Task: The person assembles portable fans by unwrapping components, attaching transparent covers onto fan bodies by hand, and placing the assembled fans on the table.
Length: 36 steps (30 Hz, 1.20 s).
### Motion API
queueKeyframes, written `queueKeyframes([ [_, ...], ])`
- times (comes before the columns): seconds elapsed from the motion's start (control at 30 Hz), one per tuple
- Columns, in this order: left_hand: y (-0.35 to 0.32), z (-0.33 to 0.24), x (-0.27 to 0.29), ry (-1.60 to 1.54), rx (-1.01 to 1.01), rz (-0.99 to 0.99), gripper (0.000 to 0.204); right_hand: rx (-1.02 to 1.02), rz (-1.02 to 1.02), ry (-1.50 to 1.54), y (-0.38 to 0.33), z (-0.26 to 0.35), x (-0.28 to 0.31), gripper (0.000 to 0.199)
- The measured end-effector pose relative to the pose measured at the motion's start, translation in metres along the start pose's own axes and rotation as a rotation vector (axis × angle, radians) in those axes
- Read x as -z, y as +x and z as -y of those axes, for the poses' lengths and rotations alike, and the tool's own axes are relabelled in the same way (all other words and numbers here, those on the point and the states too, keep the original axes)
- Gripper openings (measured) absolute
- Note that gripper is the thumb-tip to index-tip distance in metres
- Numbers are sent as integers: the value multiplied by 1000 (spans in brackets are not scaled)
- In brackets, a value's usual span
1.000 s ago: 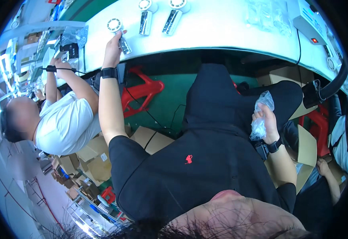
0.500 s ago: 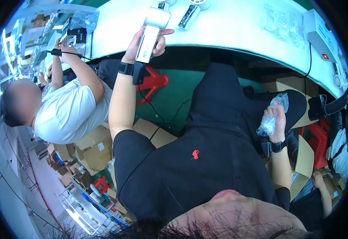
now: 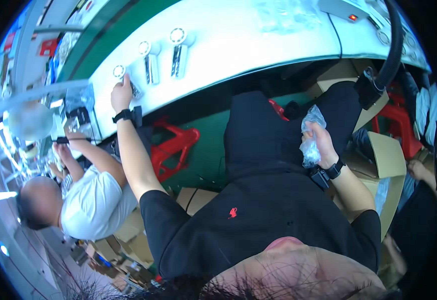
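Left hand [image 3: 122, 95] is stretched out to the far left of the white bench [image 3: 258, 45], fingers curled over the leftmost device [image 3: 126, 80] and gripping its handle. The device lies flat on the bench near the near edge. It is white with a silver strip down the handle and a round head at the far end showing a ring with small dots. The hand covers most of its handle; only the head and a bit of the lower end show.

Second device [image 3: 149, 62] lies just right of it, same shape, handle pointing near, round head far. Third device [image 3: 178, 50] is next to the right, same look. The three sit in a row, apart from each other, none touching.

Right hand [image 3: 321, 142] is down in the lap, well apart from the bench, fingers closed around a crumpled clear plastic bag [image 3: 310, 135]. The bag sticks up past the fingers, wrinkled and glossy; contents cannot be made out.

Both wrists carry black bands. Black long cloth covers the lap.

Clear bags [image 3: 283, 15] lie on the far part of the bench. A grey box with a red light [image 3: 346, 10] sits far right. A red plastic stool [image 3: 176, 147] stands under the bench on the green floor. Cardboard boxes [image 3: 383, 155] are at the right. Another person in a white shirt [image 3: 96, 202] works at the left.
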<state>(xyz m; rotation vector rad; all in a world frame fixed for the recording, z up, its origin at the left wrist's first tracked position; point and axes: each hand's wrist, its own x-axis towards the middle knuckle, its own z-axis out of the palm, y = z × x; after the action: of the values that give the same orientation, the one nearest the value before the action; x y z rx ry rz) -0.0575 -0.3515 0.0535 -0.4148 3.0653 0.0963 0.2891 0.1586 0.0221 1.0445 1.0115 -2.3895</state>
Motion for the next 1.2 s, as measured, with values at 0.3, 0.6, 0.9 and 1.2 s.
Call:
queueKeyframes([
  [0.3,-67,-147,83,-727,-510,-14,34,263,-98,-231,-35,-7,13,29],
  [0.6,-119,-373,-54,-432,-835,-4,81,357,-1,4,-40,15,-8,19],
  [0.9,-126,-334,-48,-831,-835,103,64,499,-82,-71,-22,22,-34,12],
  [1.2,-284,-250,-25,-1235,-965,564,62,1089,185,-815,-9,83,-73,36],
])
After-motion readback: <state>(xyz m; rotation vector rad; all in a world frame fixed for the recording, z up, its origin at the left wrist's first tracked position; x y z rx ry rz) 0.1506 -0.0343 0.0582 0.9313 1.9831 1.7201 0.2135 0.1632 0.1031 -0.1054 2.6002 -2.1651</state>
